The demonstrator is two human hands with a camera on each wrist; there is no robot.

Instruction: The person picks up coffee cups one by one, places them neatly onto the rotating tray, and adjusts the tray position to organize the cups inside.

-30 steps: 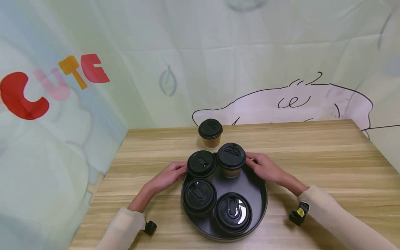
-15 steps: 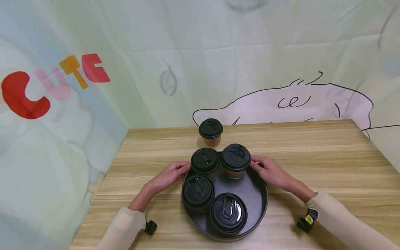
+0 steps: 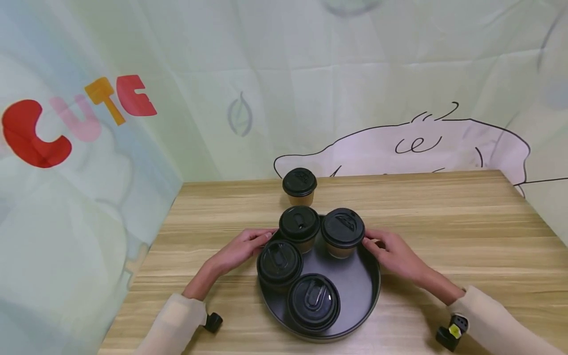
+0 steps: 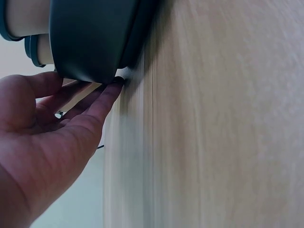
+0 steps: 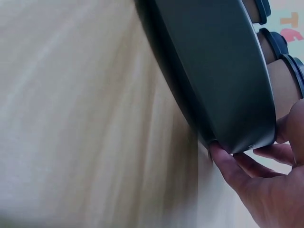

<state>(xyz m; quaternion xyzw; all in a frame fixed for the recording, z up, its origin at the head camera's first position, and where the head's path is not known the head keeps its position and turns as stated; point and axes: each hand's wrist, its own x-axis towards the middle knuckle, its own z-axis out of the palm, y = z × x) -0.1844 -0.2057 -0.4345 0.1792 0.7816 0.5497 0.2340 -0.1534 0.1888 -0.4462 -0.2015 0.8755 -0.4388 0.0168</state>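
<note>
A round black tray (image 3: 352, 286) with a raised wall stands on the table and holds several paper cups with black lids. Two cups stand at its far side, a left one (image 3: 299, 224) and a right one (image 3: 343, 229). Another cup (image 3: 279, 264) is at the left, and a front cup (image 3: 314, 301) shows mostly its lid. My left hand (image 3: 241, 249) holds the tray's far-left rim, thumb near the top edge and fingers on the outer wall. My right hand (image 3: 397, 254) grips the far-right rim beside the right cup, its fingers reaching under the wall.
A small lidded cup (image 3: 300, 185) stands alone behind the tray near the table's back edge. The wooden table (image 3: 479, 222) extends to both sides. A printed curtain (image 3: 213, 98) hangs behind and at the left.
The tray has turned clockwise: the far cups have shifted right and the front cup left. My right hand has moved right and nearer with the rim. My left hand has hardly moved.
</note>
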